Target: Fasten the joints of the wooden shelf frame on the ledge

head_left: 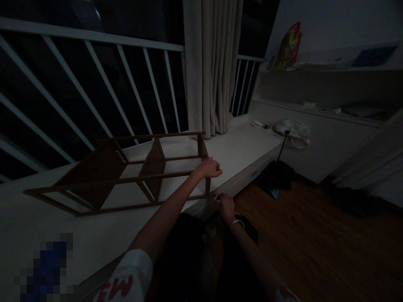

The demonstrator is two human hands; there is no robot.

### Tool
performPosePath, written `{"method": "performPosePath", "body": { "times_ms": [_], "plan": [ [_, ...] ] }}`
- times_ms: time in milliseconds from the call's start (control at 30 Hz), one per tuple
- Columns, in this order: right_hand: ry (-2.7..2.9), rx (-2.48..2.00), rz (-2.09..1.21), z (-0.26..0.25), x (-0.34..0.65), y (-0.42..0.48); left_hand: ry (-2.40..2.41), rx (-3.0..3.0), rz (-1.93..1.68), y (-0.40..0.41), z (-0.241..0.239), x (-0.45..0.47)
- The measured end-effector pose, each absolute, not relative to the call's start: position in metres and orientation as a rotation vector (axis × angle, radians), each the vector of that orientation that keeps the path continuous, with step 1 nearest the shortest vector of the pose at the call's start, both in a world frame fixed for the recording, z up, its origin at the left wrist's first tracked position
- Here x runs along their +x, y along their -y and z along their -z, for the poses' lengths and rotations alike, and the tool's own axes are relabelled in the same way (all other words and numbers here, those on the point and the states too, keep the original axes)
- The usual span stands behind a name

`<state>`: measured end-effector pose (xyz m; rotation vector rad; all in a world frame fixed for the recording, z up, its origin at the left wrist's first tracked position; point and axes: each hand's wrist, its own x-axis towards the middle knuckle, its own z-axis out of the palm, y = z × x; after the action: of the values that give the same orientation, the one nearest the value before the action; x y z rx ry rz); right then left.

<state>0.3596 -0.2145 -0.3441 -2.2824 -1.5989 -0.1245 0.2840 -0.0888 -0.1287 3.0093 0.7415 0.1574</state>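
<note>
Pretty dim room, low white desk (239,149). Nearest us, our right hand (226,206) is by one corner of the wooden rack (153,163), fingers curled; we can't tell if they're gripping. Our left hand (208,167), slightly further out, has its fingers wrapped around the rack's end. The rack's lying on its side on the desk. Farther back: beige curtain (210,63), white railing (107,37), red bag (289,46) on a shelf (315,69).

Wooden rack (153,162) on a white ledge (242,147), left hand (209,168) gripping one end, right hand (226,206) beside its corner
</note>
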Motion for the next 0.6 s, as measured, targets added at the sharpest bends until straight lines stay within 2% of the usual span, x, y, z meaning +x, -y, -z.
{"method": "performPosePath", "body": {
  "times_ms": [300, 600],
  "plan": [
    [1.771, -2.262, 0.005, 0.3506, 0.3585, 0.209, -0.782, 2.985, -0.141, 0.0909, 0.1261, 0.2827],
    [1.964, -2.134, 0.133, 0.3453, 0.3516, 0.2102, -0.805, 2.976, -0.119, 0.0939, 0.1225, 0.2812]
  ]
}}
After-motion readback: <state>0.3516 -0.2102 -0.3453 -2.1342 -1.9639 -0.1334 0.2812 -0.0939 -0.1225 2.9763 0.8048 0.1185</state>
